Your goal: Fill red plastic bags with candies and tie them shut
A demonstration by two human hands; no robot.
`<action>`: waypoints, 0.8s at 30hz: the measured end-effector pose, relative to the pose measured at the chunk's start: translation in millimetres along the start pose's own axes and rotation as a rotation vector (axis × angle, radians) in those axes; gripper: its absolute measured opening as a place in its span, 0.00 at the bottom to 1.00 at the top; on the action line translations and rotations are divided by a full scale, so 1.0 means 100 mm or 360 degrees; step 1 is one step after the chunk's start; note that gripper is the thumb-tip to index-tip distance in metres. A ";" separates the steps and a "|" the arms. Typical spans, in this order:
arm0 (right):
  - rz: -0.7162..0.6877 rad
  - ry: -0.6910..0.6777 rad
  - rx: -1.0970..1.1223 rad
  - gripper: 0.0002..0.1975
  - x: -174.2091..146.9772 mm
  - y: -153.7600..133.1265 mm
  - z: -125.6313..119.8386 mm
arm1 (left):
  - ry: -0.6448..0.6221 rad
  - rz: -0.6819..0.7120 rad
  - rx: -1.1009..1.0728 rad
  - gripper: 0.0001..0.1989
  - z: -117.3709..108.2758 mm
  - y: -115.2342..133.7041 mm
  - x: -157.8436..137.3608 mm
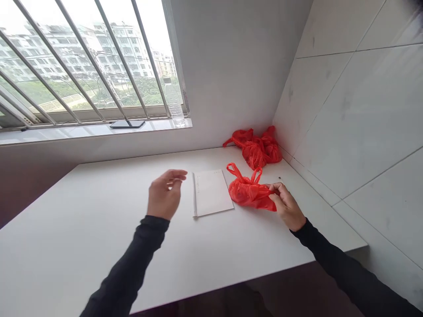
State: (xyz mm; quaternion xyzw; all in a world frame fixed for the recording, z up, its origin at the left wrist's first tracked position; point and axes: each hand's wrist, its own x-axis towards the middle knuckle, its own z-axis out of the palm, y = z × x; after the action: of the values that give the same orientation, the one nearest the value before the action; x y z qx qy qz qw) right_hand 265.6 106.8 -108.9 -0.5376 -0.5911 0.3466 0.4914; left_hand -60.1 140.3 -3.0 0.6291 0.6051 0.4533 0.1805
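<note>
A red plastic bag [249, 193] with two looped handles sits on the white table, beside the right edge of a white notepad [214, 193]. My right hand [287, 207] pinches the bag's right side between thumb and fingers. What the bag contains is hidden, though it bulges. To the left of the pad, my left hand [165, 193] hovers above the table with nothing in it, its thumb and fingers curved and apart. The pad lies flat, with a bound strip along its left side and small marks near its top and left.
More crumpled red plastic bags [256, 147] lie in the back right corner against the wall. On the windowsill are a dark phone [127, 124] and a clear plastic bottle [174, 103]. A tiny dark object [279, 178] lies near the right wall. The white table [82, 229] ends in front.
</note>
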 end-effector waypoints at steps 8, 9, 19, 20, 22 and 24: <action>0.0166 -0.0121 0.0342 0.02 -0.63 0.02 -0.33 | -0.0689 0.0108 -0.0209 0.08 1.12 0.25 -0.86; 0.0177 -0.0093 0.0347 0.02 -0.65 0.05 -0.36 | -0.0677 0.0078 -0.0228 0.08 1.11 0.25 -0.94; 0.0133 -0.0282 0.0018 0.13 -0.66 -0.19 -0.26 | -0.0392 -0.0152 -0.0172 0.15 0.66 0.35 -1.36; 0.0075 -0.0346 -0.0112 0.16 -0.66 -0.25 -0.20 | -0.0435 -0.0114 -0.0145 0.18 0.68 0.39 -1.38; -0.0070 -0.0465 -0.0313 0.14 -0.65 -0.34 -0.11 | -0.0509 -0.0046 -0.0103 0.13 0.70 0.42 -1.40; -0.0147 -0.0486 -0.0371 0.06 -0.63 -0.38 -0.08 | -0.0470 -0.0057 -0.0095 0.05 0.68 0.40 -1.41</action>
State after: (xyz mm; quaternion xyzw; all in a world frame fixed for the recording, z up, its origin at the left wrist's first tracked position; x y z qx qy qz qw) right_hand 258.7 37.1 -84.6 -0.5043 -0.7189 0.3306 0.3458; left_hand 37.4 24.0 -57.2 0.6724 0.5693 0.3703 0.2943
